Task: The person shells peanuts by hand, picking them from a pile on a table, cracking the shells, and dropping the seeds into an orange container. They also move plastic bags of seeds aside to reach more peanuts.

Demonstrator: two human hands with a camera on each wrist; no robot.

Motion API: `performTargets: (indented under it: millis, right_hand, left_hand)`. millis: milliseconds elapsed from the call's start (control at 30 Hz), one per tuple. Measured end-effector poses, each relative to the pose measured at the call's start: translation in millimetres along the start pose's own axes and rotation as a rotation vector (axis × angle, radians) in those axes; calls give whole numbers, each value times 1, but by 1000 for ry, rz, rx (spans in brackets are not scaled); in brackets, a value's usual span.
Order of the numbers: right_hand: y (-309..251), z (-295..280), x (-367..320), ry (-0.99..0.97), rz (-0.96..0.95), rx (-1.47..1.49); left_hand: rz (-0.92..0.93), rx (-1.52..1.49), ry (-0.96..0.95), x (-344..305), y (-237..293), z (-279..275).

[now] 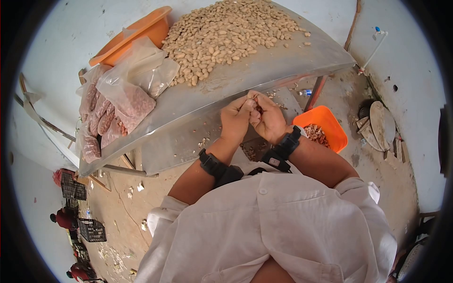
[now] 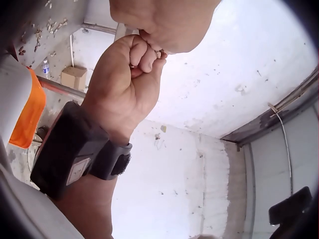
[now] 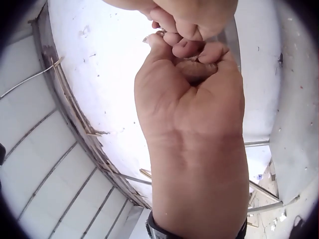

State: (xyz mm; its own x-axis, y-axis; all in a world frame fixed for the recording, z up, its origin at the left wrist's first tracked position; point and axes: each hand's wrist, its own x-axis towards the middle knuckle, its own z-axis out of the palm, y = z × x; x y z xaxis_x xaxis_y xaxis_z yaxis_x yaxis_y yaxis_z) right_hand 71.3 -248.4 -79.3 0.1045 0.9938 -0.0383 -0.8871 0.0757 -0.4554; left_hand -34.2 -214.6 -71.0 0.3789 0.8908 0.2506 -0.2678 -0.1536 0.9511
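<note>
Both hands meet just off the front edge of the metal table (image 1: 302, 63), fingertips together. In the right wrist view, my left hand (image 3: 189, 104) has its fingers curled round a brown unshelled peanut (image 3: 199, 70) against the palm. Between the fingertips in that view shows a pale bit of shell (image 3: 146, 39). My right hand (image 1: 270, 118) curls its fingers and pinches a small peanut piece (image 2: 159, 54) where it meets the left hand. Reddish kernels (image 1: 258, 110) show in the fingers in the head view. The other hand covers part of this pinch.
A large heap of unshelled peanuts (image 1: 226, 35) lies on the table. Clear bags of pink kernels (image 1: 134, 104) and an orange basin (image 1: 146, 33) stand at left. An orange tub (image 1: 336, 127) with peanut bits is at the right. Shell litter (image 1: 203, 141) lies on the lower surface.
</note>
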Motion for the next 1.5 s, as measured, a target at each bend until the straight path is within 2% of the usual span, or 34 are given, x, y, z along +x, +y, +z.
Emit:
performTargets:
  millis: [67,133,167,267,333,467,567,667,767,867,967,1067,1200,1267,1300,1367,1400,1500]
  right_hand:
    - [-1,-2,2,25,49,39]
    - [-3,-3,3,101,99,93]
    - [-4,-6,5,80,116,92]
    - [-5,-13,6,66,144,94]
    - [-4,-14,5,116,129,100]
    - [-11,-17,-4,-16,144,-86]
    - [-21,-6,-18,-145,208,-160]
    - [-24,-12,-28,-153,243,-263]
    - [-27,-25,-34,-55,187,-396]
    - [-49,-41,-41,40,127,-470]
    - [-84,-79,-46,195,-18,-544]
    - [-123,-131,-50,347,-156,-700]
    - [-173,-194,-53,551,-223,-1043]
    - [-196,-271,-34,764,-395,-1539]
    - [-195,-270,-30,864,-485,-1785]
    - [-197,-267,-29,801,-342,-1507]
    - [-189,-248,-31,766,-270,-1367]
    - [-140,-153,-31,345,-239,-1238]
  left_hand:
    - [23,149,-18,2,0,-2]
    - [263,414,-69,3,6,-5]
    - [383,545,-97,4,10,-7]
    - [321,677,-222,5,16,-12]
    - [279,643,-208,8,15,-13]
    - [202,467,-189,5,9,-12]
    - [318,770,-159,8,3,-16]
    - [353,893,-231,4,3,-16]
    - [326,747,-332,-3,-6,-10]
    - [44,540,-401,-10,-2,-9]
    - [-456,-21,-383,-9,-12,-21]
    - [-668,-381,-202,-13,-18,-31]
    - [-688,-704,-179,-18,-46,-50]
    - [-680,-791,-120,-20,-41,-49]
    - [-655,-822,-125,-20,-42,-49]
    - [-597,-882,-135,-19,-45,-49]
    - [-589,-897,-110,-18,-43,-47]
    - [-565,-936,-67,-18,-33,-39]
